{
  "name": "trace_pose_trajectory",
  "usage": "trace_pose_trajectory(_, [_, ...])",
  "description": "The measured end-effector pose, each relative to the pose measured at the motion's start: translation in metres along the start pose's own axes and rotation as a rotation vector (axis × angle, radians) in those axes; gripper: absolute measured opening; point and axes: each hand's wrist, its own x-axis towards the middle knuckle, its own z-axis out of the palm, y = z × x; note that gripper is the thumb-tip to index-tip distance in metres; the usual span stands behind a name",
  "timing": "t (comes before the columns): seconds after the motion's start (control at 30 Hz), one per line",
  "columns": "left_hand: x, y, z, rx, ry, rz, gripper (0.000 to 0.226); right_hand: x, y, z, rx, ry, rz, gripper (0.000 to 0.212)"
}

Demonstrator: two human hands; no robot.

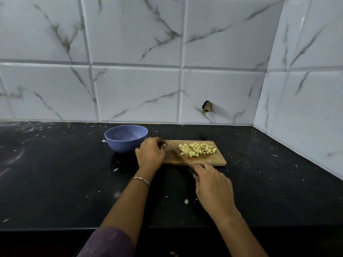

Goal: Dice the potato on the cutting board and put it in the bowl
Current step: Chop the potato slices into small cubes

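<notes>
A round, ribbed blue bowl point(126, 139) stands on the speckled black table point(55, 173), just beside the rectangular wooden cutting board point(213, 160). The left hand point(150, 153) rests on the board's left end, fingers curled; its grip cannot be determined. Pale yellow potato cubes point(197, 149) lie heaped on the board. The right hand point(211, 186) wraps its grip around the handle of the knife point(182, 157), whose blade lies at the heap's left edge.

A wooden cutting board point(213, 160) on the black counter point(55, 173) carries a heap of diced potato point(197, 149) toward its 3 o'clock end, with a blue bowl point(118, 143) just beside its 10 o'clock corner. The left hand point(150, 153) lies curled over the board's 9 o'clock end; whether it grips is unclear. At 6 o'clock the right hand point(211, 184) holds a knife point(182, 157), blade slanting toward 11 o'clock beside the heap.
</notes>
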Motion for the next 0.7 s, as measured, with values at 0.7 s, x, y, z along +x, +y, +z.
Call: trace_pose_trajectory(0.7, [0.001,-0.026,-0.01,0.043,-0.304,-0.043,0.047,-0.001,0.0,0.0,0.013,0.005,0.082,0.032])
